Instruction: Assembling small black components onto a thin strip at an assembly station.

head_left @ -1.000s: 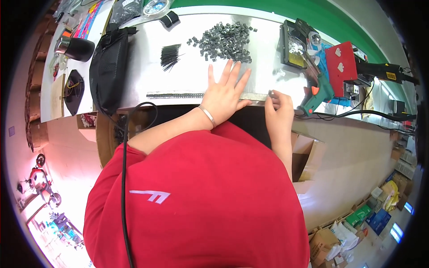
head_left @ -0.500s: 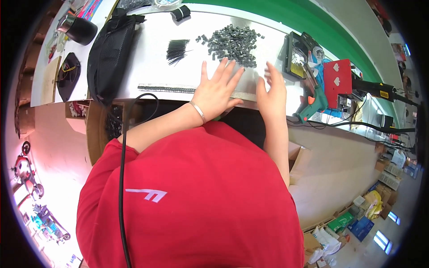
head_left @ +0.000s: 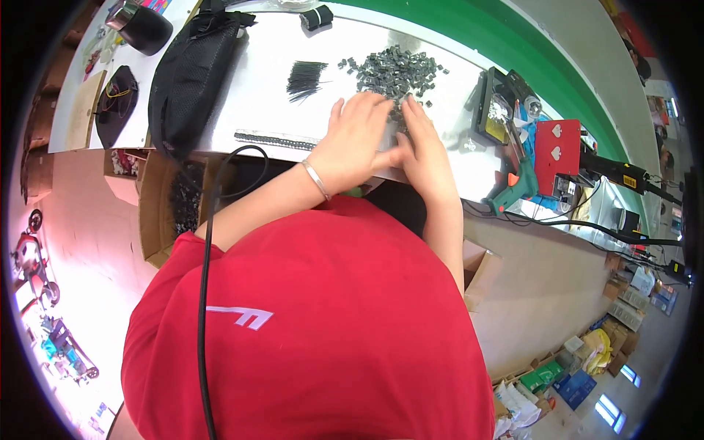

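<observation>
My 2 hands come together at the near edge of the pile of small black pieces [head_left: 396, 71], which lies ahead of me on the white surface [head_left: 257, 81]. My left hand [head_left: 356, 143] is palm down at the pile's near left edge, fingers extended and close together, thumb angled across toward the other hand. My right hand [head_left: 427, 158] is at the pile's near right edge, turned partly on its side, fingers straight and gathered. A few pieces show in the gap between the hands, on the near side of the pile; I can't tell whether any fingertip pinches a piece, since my fingers hide it. The pile lies directly beyond both hands, about equally close to each, spread wider from side to side than front to back. The narrow strip [head_left: 275, 141] is near left of the pile, its long axis running side to side, nearer my left hand. A bundle of thin black strands [head_left: 304, 81] lies left of the pile, and a green tool [head_left: 517, 189] lies near right of it.
</observation>
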A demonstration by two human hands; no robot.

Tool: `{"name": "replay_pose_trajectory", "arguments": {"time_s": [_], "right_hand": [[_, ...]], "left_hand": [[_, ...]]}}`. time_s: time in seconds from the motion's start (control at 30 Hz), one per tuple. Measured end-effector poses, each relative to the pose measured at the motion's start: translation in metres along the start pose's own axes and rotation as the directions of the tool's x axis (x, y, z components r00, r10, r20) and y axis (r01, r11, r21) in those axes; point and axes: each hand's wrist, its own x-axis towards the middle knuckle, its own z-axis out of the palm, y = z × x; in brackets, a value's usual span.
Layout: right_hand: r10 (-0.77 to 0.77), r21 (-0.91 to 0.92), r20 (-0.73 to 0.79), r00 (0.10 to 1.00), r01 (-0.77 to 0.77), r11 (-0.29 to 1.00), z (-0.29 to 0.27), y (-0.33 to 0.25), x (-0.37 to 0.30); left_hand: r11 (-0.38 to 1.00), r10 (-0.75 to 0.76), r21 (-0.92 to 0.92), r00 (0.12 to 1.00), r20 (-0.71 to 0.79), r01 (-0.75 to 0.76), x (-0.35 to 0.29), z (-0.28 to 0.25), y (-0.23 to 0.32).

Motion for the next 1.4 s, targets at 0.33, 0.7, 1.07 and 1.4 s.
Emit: {"name": "replay_pose_trajectory", "arguments": {"time_s": [0.33,0.7,1.07,1.4], "right_hand": [[0.335,0.179,-0.186,0.924,-0.304,0.936,-0.006,-0.009,-0.015],[0.306,0.162,-0.128,0.943,-0.285,0.945,-0.002,-0.002,-0.014],[0.173,0.088,-0.118,0.978,-0.163,0.983,0.009,0.0,-0.007],[0.066,0.022,-0.091,0.994,-0.064,0.998,0.004,0.002,-0.004]], "left_hand": [[0.993,-0.055,-0.099,0.998,0.013,0.056,0.018,0.014,-0.013],[0.981,-0.124,-0.142,0.991,0.054,0.13,0.019,0.021,-0.008],[0.979,-0.074,-0.186,0.994,0.081,0.088,0.019,0.023,-0.014],[0.972,-0.172,-0.148,0.982,0.081,0.182,0.017,0.015,0.001]]}}
